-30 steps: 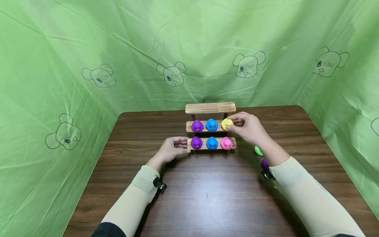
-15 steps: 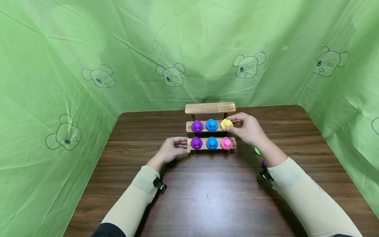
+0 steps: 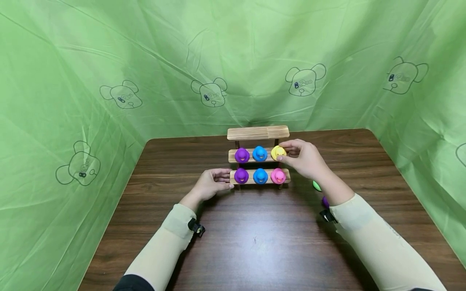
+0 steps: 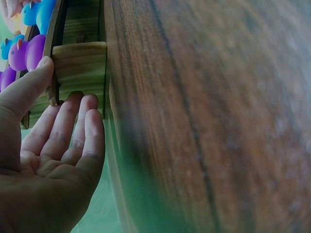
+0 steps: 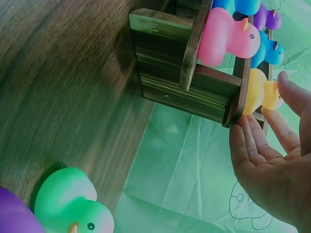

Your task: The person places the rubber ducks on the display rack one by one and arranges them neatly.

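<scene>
A three-tier wooden shelf (image 3: 258,132) stands near the back of the table. On its middle tier, my right hand (image 3: 307,161) holds a yellow rubber duck (image 3: 277,152) at the right end, thumb in front and fingers behind in the right wrist view. A purple duck (image 3: 242,155) and a blue duck (image 3: 260,154) sit left of it. The lowest tier carries purple (image 3: 241,176), blue (image 3: 260,176) and pink (image 3: 278,176) ducks. My left hand (image 3: 210,185) grips that tier's left end, thumb at the front edge (image 4: 48,73), other fingers behind.
A green duck (image 5: 68,199) and a purple object (image 5: 17,213) lie on the table (image 3: 251,242) beneath my right forearm, partly hidden by it in the head view. Green cloth (image 3: 255,72) hangs close behind the shelf and along both sides.
The yellow duck and my right hand have shifted slightly left along the middle tier since the first frame. My left hand stays at the shelf's lower left end.
</scene>
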Available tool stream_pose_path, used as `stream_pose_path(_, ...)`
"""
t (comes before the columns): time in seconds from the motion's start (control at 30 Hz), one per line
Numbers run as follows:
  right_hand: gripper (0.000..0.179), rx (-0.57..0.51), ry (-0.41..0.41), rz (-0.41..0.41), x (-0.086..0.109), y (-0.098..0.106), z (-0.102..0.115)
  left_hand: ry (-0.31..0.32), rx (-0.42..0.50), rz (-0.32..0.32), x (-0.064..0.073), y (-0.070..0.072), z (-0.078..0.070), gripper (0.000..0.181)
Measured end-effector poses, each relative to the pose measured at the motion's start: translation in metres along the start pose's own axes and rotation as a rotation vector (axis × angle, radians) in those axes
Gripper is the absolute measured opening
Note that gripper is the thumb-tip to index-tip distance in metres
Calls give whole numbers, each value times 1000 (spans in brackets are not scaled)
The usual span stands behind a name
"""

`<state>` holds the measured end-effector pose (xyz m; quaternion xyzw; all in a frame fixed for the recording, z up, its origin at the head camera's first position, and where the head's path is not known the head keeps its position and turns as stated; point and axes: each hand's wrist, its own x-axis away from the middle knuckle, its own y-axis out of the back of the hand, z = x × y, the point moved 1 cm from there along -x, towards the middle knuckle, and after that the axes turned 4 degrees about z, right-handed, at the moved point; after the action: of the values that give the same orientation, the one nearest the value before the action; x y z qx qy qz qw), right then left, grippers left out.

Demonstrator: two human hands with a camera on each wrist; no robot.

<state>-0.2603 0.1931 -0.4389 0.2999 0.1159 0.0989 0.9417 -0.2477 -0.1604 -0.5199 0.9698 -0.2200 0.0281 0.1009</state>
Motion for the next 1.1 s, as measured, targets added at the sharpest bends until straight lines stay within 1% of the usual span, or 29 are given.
stream_pose_path(0.2, 43, -12, -3, -12, 5, 6, -1, 3, 1, -3, 0, -1, -1, 53)
stream_pose_path(0.43, 43, -22, -14, -70, 16, 17, -10, 3, -4, -3, -1, 0, -1, 55)
stream_pose_path(0.67, 43, -22, -51, -91, 27, 31, -18, 4, -6, 0, 0, 1, -1, 55)
stream_pose_path(0.97, 45, 61, -128, -76, 49, 47, -36, 4, -5, 6, 1, 0, -3, 55)
stream_pose_path(1.1, 44, 90, -137, -61, 58, 52, -45, 6, -4, 3, 1, 0, -3, 55)
